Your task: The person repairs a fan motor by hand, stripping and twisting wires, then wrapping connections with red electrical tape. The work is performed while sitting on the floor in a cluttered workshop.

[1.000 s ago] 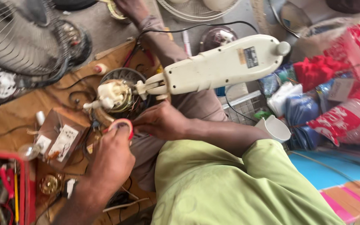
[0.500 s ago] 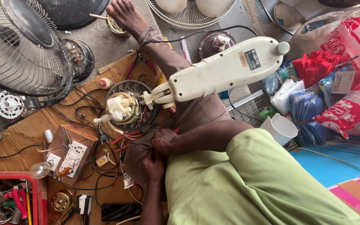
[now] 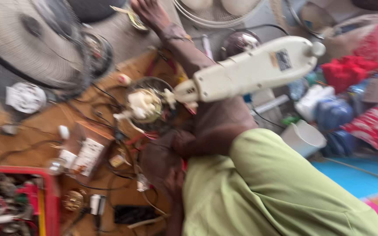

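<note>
the rigid, top-heavy fan body [image 3: 254, 70] is best gripped at its neck; hands [image 3: 171, 148] are blurred together, grip unclear.

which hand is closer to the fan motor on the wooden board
Right. The right hand sits just below the fan motor; the left hand is farther down the picture, beyond the right one.

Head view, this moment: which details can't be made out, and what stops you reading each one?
- Hands: motion blur merges them by the knee; which is left or right, and any grip, is unclear.
- White fan stand: its label is smeared.
- Fan motor: wiring is blurred.
- Red tray: cut off by the left and bottom edges; contents indistinct.
- Fan guard: cropped by the top-left corner.
</note>
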